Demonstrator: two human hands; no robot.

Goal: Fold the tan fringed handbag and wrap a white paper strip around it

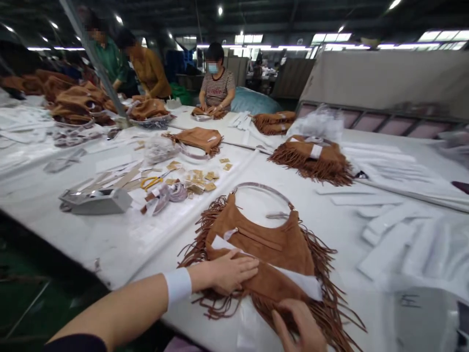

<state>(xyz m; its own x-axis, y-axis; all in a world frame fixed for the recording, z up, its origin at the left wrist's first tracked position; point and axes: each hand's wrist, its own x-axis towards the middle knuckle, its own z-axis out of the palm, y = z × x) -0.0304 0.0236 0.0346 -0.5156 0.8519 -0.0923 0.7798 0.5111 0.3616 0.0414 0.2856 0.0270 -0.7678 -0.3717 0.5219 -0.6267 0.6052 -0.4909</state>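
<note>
A brown suede handbag (264,244) with long fringe lies in front of me on the white table. Its curved handle (269,188) points away from me, and a white paper strip (300,281) runs across its body, partly under a folded-up lower part. My left hand (232,271) rests flat on this lower part, fingers stretched out to the right. A white band circles the left wrist. Close to the lower fringe is my right hand (300,325), its thumb and fingers apart, with nothing visible between them. Some of its fingers are hidden.
To the left are a grey tape dispenser (100,201), yellow-handled scissors (150,182) and several small packets (200,183). White strips (414,230) are spread at the right. More fringed bags (311,159) lie farther back. A co-worker (218,85) handles a bag across the table.
</note>
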